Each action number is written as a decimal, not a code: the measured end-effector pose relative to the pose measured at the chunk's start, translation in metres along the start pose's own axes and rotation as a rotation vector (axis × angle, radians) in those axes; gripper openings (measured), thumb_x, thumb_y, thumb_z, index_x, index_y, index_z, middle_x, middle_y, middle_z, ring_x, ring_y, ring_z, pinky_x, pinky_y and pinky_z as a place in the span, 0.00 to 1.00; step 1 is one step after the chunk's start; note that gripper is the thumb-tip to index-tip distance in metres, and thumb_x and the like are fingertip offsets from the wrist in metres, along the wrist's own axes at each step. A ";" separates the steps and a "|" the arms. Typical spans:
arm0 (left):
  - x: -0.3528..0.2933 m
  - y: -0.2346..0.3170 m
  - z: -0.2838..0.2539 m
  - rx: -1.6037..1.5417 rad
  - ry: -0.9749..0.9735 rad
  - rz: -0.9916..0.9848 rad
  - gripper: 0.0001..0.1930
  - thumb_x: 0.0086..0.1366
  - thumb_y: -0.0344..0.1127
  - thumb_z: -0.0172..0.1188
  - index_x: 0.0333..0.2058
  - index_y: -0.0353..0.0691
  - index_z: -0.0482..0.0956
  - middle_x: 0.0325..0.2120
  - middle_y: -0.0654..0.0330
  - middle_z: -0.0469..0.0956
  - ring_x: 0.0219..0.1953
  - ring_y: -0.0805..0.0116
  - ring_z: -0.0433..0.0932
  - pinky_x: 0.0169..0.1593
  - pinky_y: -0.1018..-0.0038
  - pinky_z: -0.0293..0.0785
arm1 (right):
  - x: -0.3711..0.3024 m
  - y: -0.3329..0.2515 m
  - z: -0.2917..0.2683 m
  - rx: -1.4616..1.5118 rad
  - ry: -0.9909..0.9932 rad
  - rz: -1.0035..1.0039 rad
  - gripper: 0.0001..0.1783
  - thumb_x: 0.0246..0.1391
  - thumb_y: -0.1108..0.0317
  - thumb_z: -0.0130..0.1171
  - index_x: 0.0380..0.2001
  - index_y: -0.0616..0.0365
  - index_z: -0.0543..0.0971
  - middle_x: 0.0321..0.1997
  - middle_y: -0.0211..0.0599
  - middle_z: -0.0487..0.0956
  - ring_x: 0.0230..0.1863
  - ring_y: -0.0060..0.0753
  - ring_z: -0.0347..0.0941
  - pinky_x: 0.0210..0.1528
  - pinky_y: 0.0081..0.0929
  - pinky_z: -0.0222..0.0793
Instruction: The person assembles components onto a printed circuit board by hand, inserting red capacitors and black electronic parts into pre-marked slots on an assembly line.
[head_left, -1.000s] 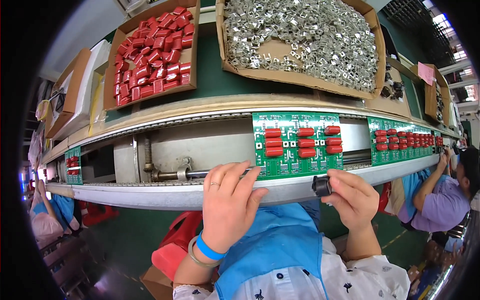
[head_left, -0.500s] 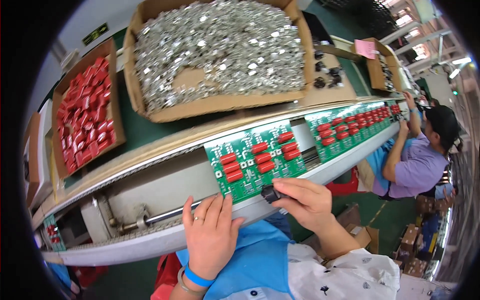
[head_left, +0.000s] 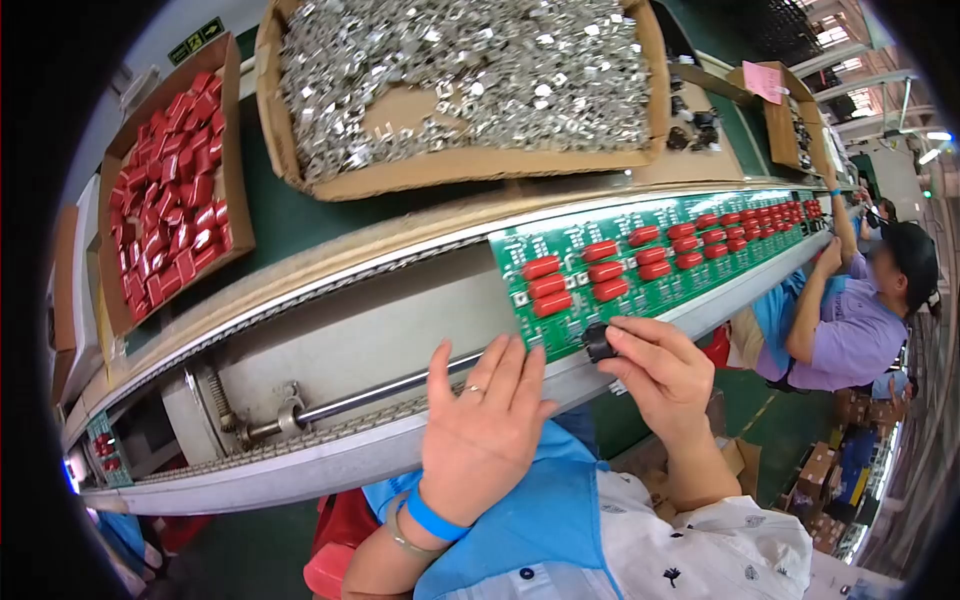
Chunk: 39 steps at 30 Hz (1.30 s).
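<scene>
My left hand [head_left: 484, 425], with a ring on it, lies flat with fingers stretched out, fingertips at the lower left corner of a green circuit board [head_left: 640, 302]. Several red block-shaped components [head_left: 602, 271] stand in groups on that board. Between the thumb and fingers of my right hand [head_left: 662, 375] is a small black electronic part [head_left: 599, 342], held at the board's near edge. Its underside is hidden. The board rests on the rails of a conveyor line, up against a row of similar boards to the right.
Behind the line stand a carton of small silvery metal pieces [head_left: 460, 175] and a carton of red components [head_left: 240, 190]. A smaller carton [head_left: 783, 135] with a pink paper is at the far right. A co-worker in purple [head_left: 850, 330] works farther along. Another board [head_left: 108, 450] sits at far left.
The nearest board has slid right along the rails, and the gap to the following board has closed. Both my hands have moved right with it, the black part still in my right fingers.
</scene>
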<state>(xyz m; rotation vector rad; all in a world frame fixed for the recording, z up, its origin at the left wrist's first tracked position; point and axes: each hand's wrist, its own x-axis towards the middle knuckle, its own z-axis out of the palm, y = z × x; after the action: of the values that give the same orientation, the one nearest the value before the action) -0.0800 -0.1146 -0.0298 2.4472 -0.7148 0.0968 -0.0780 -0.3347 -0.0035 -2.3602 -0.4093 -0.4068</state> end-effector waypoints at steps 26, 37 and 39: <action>-0.013 -0.012 0.009 -0.016 0.097 0.026 0.22 0.59 0.43 0.67 0.49 0.37 0.81 0.48 0.58 0.81 0.52 0.63 0.77 0.66 0.42 0.61 | 0.022 -0.031 0.028 -0.488 -0.177 -0.187 0.23 0.39 0.75 0.77 0.43 0.59 0.86 0.41 0.41 0.83 0.34 0.37 0.81 0.33 0.29 0.79; -0.014 -0.012 0.009 0.012 0.088 0.042 0.22 0.59 0.43 0.67 0.49 0.37 0.81 0.48 0.58 0.81 0.52 0.64 0.76 0.66 0.42 0.61 | 0.026 -0.035 0.029 -0.457 -0.201 -0.154 0.21 0.42 0.76 0.76 0.43 0.60 0.85 0.41 0.41 0.83 0.35 0.37 0.82 0.34 0.29 0.79; -0.014 -0.013 0.008 0.012 0.083 0.039 0.22 0.59 0.43 0.67 0.48 0.37 0.81 0.48 0.58 0.81 0.52 0.64 0.76 0.66 0.42 0.61 | 0.026 -0.036 0.028 -0.458 -0.212 -0.138 0.20 0.42 0.77 0.76 0.43 0.60 0.86 0.41 0.41 0.83 0.35 0.37 0.82 0.34 0.29 0.79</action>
<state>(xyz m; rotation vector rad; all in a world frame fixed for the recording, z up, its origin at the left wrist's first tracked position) -0.0864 -0.1038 -0.0463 2.4258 -0.7277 0.2167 -0.0638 -0.2849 0.0079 -2.8444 -0.6370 -0.3410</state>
